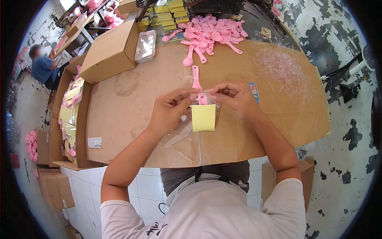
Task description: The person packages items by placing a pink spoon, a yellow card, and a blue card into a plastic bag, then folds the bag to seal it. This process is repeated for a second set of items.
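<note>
Low over the cardboard-covered table, my left hand [169, 108] and my right hand [235, 98] pinch opposite sides of the top of a clear plastic bag [218, 110]. A yellow card [203, 118] fills much of the bag's front. Above the card shows the holed handle end of a pink spoon [202, 100]; the rest of it is hidden. Just beyond my fingertips lies another pink spoon [195, 76], handle pointing away. A small printed card [253, 92] rests beside my right hand.
A heap of pink spoons [213, 32] lies at the back, near yellow card stacks [175, 10] and clear bags [146, 46]. Plastic strips [284, 71] are piled right. At left stand a closed carton [111, 51] and an open box [81, 131] of packed bags. Another person [43, 65] sits far left.
</note>
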{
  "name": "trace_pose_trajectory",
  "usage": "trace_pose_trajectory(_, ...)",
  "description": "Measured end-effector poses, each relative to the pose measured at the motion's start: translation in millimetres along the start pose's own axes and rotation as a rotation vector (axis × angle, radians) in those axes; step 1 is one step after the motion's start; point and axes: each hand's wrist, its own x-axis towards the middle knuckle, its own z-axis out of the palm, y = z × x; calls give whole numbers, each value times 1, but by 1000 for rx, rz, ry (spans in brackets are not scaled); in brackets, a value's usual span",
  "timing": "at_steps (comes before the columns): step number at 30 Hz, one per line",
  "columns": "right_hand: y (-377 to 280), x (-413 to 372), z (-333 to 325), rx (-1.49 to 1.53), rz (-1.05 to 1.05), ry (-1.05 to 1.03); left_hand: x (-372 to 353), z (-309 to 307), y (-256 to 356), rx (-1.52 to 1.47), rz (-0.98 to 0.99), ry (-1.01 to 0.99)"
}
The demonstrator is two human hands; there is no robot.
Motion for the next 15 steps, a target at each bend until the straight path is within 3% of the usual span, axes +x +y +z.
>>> trace_pose_trajectory(4, 9, 1, -7, -36, -121, -56, 1, -4, -13, 17, 93, -21)
trace_pose_trajectory(9, 2, -2, -9, -99, -91, -52, 1, -20, -22, 164, 64, -77)
trace_pose_trajectory(15, 0, 0, -12, -129, -53, -76, 2, -9, -8, -72, -25, -36)
